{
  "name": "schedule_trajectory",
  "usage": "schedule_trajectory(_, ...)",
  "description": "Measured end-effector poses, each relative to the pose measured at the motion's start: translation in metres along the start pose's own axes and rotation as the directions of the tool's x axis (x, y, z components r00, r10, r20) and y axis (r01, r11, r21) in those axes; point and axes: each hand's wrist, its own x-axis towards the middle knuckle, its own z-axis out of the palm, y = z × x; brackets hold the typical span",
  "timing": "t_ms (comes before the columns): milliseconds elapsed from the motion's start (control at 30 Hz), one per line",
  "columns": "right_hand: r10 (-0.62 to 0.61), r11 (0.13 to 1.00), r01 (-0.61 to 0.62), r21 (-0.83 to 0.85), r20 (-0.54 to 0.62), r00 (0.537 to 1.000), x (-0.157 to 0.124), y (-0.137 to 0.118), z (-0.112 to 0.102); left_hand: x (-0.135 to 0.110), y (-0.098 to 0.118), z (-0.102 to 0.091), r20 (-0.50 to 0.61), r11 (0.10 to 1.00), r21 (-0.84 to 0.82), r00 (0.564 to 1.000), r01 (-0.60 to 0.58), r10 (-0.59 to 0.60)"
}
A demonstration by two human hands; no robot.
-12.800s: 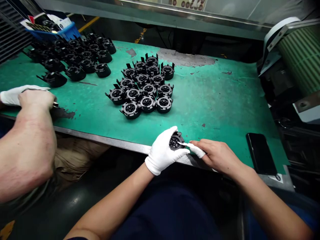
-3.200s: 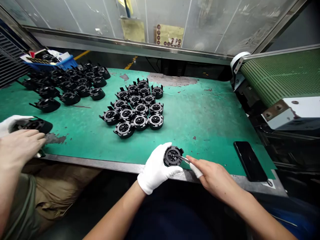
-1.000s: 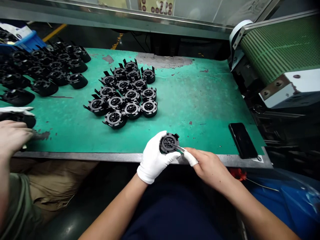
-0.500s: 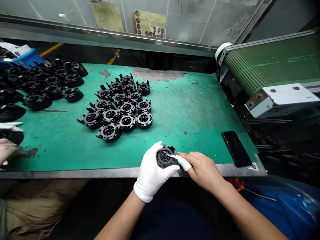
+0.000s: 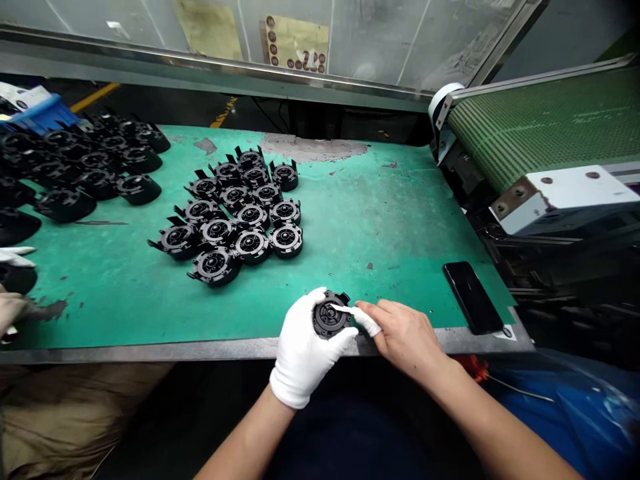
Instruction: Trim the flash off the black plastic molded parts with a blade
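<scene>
At bench edge (image 5: pixel 200 351), left fingers (image 5: pixel 305 311) around black disc (image 5: pixel 327 323), right fingers (image 5: pixel 369 323) around slim tool (image 5: pixel 343 309).

Thin tool (image 5: pixel 343 309) brighter, more level than 1 s ago; co-worker's glove (image 5: pixel 15 257) farther left in view.

1. Moderate, even light covers the green-topped rectangular desk (image 5: pixel 370 213), leaving a pale sheen mid-surface.
2. The white-gloved left hand (image 5: pixel 303 343) is nearly washed out; the slender metal tool (image 5: pixel 343 309) glints white.
3. Deep shadow fills the space below the desk.
4. Wide-angle stretching slants the black cylindrical plastic parts (image 5: pixel 67 205) at left, their details murky.
</scene>
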Motion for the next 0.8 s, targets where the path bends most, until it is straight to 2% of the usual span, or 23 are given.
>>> schedule_trajectory(200,0.064,0.998,-0.064,0.021,-0.008,0.998,0.006,0.002,-0.001,-0.006,0.001,0.012,-0.131,1.0,0.022,0.991,0.022,-0.019)
schedule_trajectory(333,0.003,0.992,-0.006,0.125,0.024,1.0,-0.012,0.009,-0.007,-0.008,0.0,0.014,-0.141,0.998,0.002,0.988,0.058,-0.057)
schedule_trajectory(467,-0.011,0.996,0.002,0.09,0.106,0.994,-0.027,0.009,-0.008,-0.005,0.001,0.011,-0.147,0.997,0.01,0.986,0.076,-0.074)
schedule_trajectory(667,0.089,0.995,-0.087,-0.039,0.031,0.996,-0.023,-0.002,0.0,0.002,0.017,0.011,-0.133,0.996,0.008,0.988,0.084,-0.082)
schedule_trajectory(800,0.084,0.993,-0.084,0.081,-0.005,0.996,-0.028,0.001,0.001,0.001,0.02,0.011,-0.135,0.994,-0.018,0.985,0.109,-0.111)
